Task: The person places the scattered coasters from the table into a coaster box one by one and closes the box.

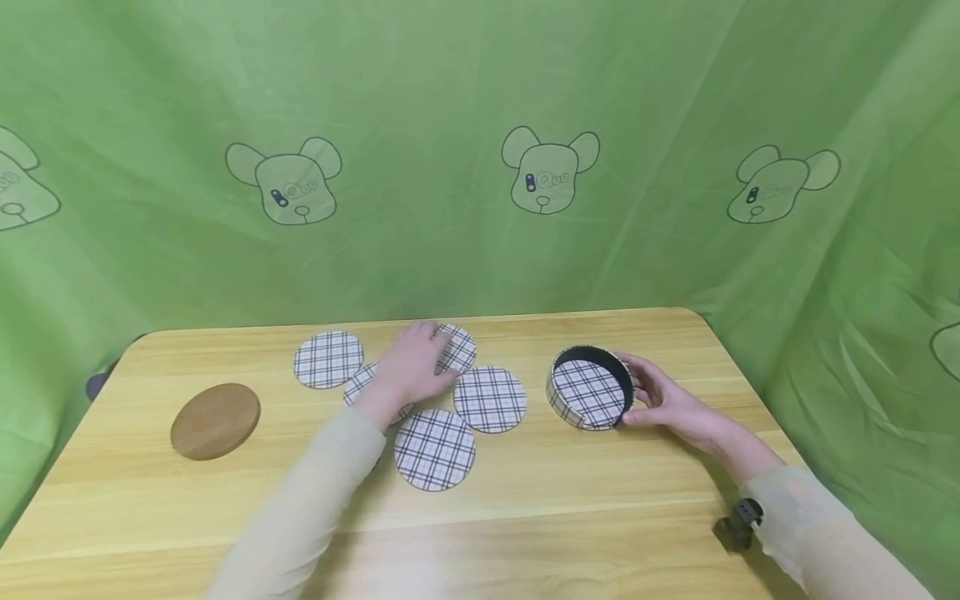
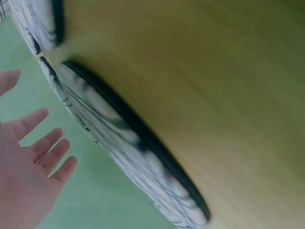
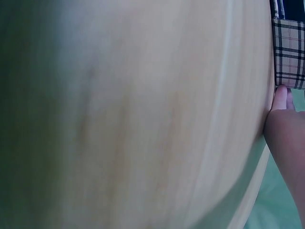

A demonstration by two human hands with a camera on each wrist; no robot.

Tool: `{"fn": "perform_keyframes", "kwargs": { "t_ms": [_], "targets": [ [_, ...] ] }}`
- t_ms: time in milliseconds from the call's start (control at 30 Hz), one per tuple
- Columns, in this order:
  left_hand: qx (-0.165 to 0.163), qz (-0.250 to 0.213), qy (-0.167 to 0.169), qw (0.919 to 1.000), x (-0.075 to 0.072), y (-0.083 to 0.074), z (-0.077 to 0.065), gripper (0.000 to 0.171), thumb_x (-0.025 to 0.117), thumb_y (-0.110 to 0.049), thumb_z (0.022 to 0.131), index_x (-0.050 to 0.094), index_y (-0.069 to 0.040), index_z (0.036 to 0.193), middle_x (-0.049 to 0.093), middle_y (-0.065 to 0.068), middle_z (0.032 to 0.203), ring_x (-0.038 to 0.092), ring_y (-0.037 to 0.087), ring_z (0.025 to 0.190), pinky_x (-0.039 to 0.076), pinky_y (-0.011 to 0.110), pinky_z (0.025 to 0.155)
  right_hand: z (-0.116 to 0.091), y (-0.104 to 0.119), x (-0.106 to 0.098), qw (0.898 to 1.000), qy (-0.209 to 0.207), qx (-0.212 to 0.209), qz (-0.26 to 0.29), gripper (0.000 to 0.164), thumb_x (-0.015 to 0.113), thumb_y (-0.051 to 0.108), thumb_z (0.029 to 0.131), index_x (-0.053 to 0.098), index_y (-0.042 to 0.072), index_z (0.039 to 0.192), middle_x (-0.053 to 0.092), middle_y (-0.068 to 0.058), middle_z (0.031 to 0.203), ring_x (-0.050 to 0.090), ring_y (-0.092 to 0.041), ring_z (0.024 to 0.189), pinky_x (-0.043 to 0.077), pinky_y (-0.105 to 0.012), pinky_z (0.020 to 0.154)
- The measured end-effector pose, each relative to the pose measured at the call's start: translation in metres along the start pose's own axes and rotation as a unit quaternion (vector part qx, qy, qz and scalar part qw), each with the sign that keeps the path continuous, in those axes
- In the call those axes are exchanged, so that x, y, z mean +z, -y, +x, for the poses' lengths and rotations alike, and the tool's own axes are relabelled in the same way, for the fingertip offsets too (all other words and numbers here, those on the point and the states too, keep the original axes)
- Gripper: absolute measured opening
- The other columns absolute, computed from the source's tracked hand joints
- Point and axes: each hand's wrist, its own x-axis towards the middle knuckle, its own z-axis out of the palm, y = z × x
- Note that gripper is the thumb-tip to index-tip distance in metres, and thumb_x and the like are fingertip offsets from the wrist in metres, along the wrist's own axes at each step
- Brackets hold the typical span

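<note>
Several round plaid coasters lie on the wooden table, among them one at the far left point(image 1: 328, 359), one at the front point(image 1: 434, 450) and one at the right point(image 1: 490, 398). My left hand point(image 1: 411, 364) is over the group, nearest the back coaster point(image 1: 461, 348), and partly hides another coaster point(image 1: 362, 382). Its fingers look loosely spread in the left wrist view; whether they touch a coaster, I cannot tell. On the right, my right hand point(image 1: 670, 406) holds the side of a round plaid coaster holder point(image 1: 567, 406), thumb in front and fingers behind. A plaid round surface shows inside the holder's dark wall.
A brown round wooden disc point(image 1: 215, 421) lies at the table's left. Green curtains point(image 1: 435, 250) with printed mouse-like heads hang behind the table point(image 1: 525, 533) and at its sides. A small black device point(image 1: 738, 525) is on the right wrist.
</note>
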Motion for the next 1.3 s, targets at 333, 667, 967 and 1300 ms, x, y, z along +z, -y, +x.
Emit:
{"fn": "perform_keyframes", "kwargs": {
  "t_ms": [333, 667, 967, 1300],
  "targets": [
    [-0.01, 0.013, 0.001, 0.9999, -0.001, 0.02, -0.009, 0.067, 0.067, -0.042, 0.099, 0.055, 0.0, 0.15, 0.052, 0.025, 0.154, 0.046, 0.042, 0.147, 0.037, 0.055, 0.129, 0.0, -0.001, 0.0, 1.0, -0.001, 0.007, 0.002, 0.101, 0.075, -0.007, 0.088, 0.013, 0.001, 0.168, 0.019, -0.031, 0.168, 0.05, 0.004, 0.132, 0.042, -0.005, 0.108],
    [-0.023, 0.024, -0.007, 0.9994, -0.001, 0.037, -0.017, 0.068, 0.068, -0.043, 0.097, 0.056, 0.0, 0.148, 0.055, 0.026, 0.152, 0.05, 0.042, 0.144, 0.041, 0.057, 0.125, 0.0, 0.0, 0.001, 1.0, -0.002, 0.006, 0.0, 0.101, 0.075, -0.007, 0.088, 0.013, 0.0, 0.168, 0.018, -0.032, 0.167, 0.05, 0.004, 0.132, 0.043, -0.006, 0.108],
    [-0.034, 0.021, -0.016, 0.9991, -0.005, 0.053, -0.025, 0.061, 0.069, -0.041, 0.096, 0.062, -0.001, 0.141, 0.057, 0.026, 0.148, 0.05, 0.044, 0.142, 0.04, 0.06, 0.125, 0.0, 0.0, 0.001, 1.0, -0.001, 0.012, 0.004, 0.101, 0.075, -0.006, 0.089, 0.014, 0.003, 0.169, 0.015, -0.033, 0.169, 0.05, 0.004, 0.133, 0.043, -0.006, 0.108],
    [-0.044, 0.024, -0.012, 0.9987, -0.008, 0.068, -0.033, 0.059, 0.069, -0.038, 0.096, 0.062, 0.003, 0.138, 0.056, 0.029, 0.146, 0.049, 0.048, 0.141, 0.038, 0.063, 0.125, 0.0, 0.0, 0.0, 1.0, -0.002, 0.018, 0.005, 0.102, 0.075, -0.007, 0.088, 0.013, 0.003, 0.169, 0.013, -0.033, 0.17, 0.05, 0.005, 0.132, 0.044, -0.007, 0.107]
  ]
}}
